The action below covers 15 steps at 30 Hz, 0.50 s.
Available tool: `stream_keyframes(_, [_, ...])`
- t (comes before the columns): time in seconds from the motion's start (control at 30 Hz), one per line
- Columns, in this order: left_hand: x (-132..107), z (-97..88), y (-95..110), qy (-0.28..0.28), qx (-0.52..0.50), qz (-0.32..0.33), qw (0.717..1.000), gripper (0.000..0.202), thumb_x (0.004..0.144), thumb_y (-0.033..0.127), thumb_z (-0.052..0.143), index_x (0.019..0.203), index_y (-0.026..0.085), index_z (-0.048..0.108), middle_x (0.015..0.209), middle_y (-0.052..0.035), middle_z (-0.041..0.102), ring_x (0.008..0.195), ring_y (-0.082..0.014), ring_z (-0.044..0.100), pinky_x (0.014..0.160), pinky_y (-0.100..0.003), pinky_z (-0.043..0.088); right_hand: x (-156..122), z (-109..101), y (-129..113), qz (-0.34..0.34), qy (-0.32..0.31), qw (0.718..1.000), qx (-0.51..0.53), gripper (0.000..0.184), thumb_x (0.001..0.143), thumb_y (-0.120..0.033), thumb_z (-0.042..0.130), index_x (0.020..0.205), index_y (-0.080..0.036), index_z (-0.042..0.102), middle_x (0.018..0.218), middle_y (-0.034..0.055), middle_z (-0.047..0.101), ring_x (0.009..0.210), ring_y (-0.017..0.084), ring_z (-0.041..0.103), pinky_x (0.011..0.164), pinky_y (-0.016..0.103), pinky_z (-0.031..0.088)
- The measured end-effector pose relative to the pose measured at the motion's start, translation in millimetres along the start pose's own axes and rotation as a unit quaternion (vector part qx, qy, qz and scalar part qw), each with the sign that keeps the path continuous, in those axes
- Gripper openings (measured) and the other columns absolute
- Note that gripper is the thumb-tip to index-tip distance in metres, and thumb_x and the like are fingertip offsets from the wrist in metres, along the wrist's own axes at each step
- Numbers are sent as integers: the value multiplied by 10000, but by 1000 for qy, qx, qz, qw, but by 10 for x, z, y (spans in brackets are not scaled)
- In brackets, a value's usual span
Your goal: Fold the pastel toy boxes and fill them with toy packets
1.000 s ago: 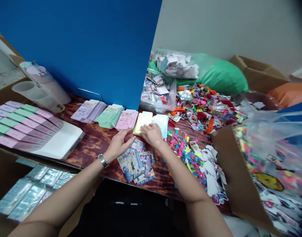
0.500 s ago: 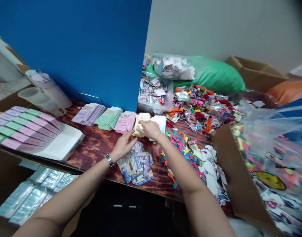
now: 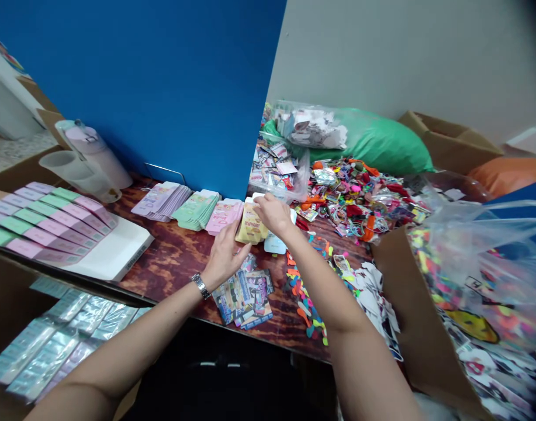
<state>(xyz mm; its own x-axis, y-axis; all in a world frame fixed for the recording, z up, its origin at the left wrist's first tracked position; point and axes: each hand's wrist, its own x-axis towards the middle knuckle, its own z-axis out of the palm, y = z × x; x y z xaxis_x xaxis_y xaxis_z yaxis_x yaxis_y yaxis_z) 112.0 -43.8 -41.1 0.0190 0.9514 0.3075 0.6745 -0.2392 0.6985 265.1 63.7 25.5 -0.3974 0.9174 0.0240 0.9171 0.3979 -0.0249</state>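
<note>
"Looking at the right hand (image 3: 274,215), what does it have hold of?"

"Its fingers bend over the far end of the yellow packets (image 3: 252,229). I cannot tell whether they pinch one or only touch the top."

"And the left hand (image 3: 224,257)?"

"Half open, thumb spread from the fingers, nothing visible in the gap. Its fingertips are at the left side of the yellow packets, by the pink packets (image 3: 222,217); whether they touch either, I cannot tell. A metal watch (image 3: 201,285) circles that wrist."

"Where do the yellow packets lie?"

"On the table (image 3: 175,260), in a row near the blue panel (image 3: 140,88): purple packets (image 3: 158,199) leftmost, then green packets (image 3: 196,209), pink, yellow, and pale blue packets (image 3: 274,244) at the right, partly hidden by the right hand."

"Anything nearer?"

"Printed cards (image 3: 245,295) overlap in a loose pile between the forearms. Small bright pieces (image 3: 311,331) lie scattered to their right."

"And left?"

"A white tray (image 3: 121,251) with rows of coloured boxes (image 3: 52,219)."
</note>
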Motion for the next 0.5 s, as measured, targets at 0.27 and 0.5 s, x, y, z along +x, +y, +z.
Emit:
stream_keyframes(0.27, [-35,102,200,85,83,28,992,1099,751,567,701,1518,10,144,1370,-300,489,1273,-409,502,1032,-534,439,-793,-215,-300,-27,167,955,245,197,923,-236,566,1087,-216,673,961,42,714,871,180,668,793,274,486])
stream_keyframes(0.5, [-285,-17,103,51,61,14,997,723,822,422,639,1417,111,373,1285,-195,608,1154,-321,628,945,-425,520,-1156,31,-413,-82,257,910,316,247,953,-270,552,1175,-208,640,1121,95,685,864,168,672,815,298,562])
